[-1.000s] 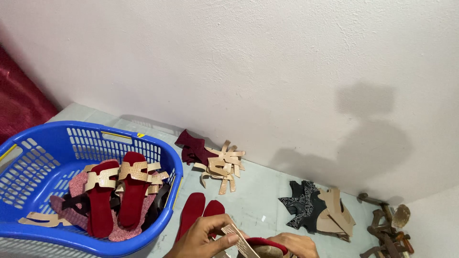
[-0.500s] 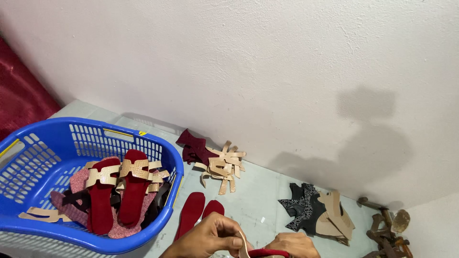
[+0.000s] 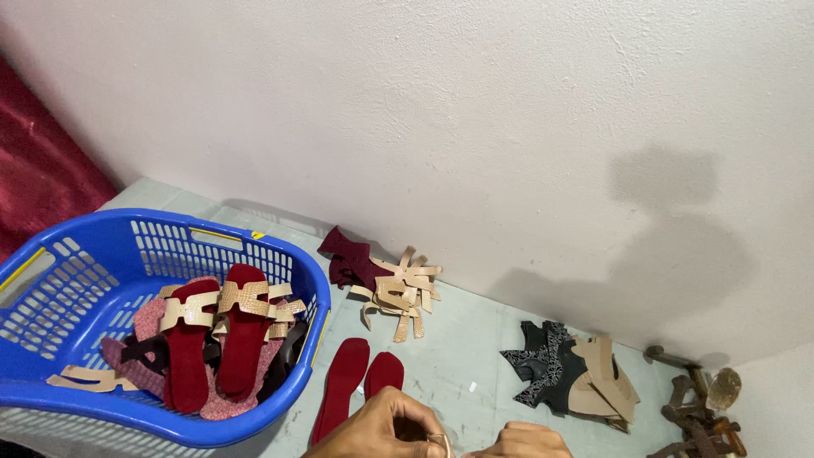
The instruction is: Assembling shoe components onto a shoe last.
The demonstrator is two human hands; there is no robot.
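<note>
My left hand is at the bottom edge, its fingers pinched on a thin tan strap of which only a small loop shows. My right hand is close beside it, curled, mostly cut off by the frame; what it holds is hidden. Just left of my hands two flat red soles lie on the pale floor. A blue plastic basket at the left holds red sandals with tan straps and loose pieces.
A pile of tan straps and dark red pieces lies by the white wall. Black patterned cut-outs and tan cut-outs lie at the right, with brown bits beyond. Red cloth hangs at far left.
The view has tilted up, so my hands have sunk to the bottom edge. The red sole and long tan strap seen between them earlier are now almost wholly out of frame.
</note>
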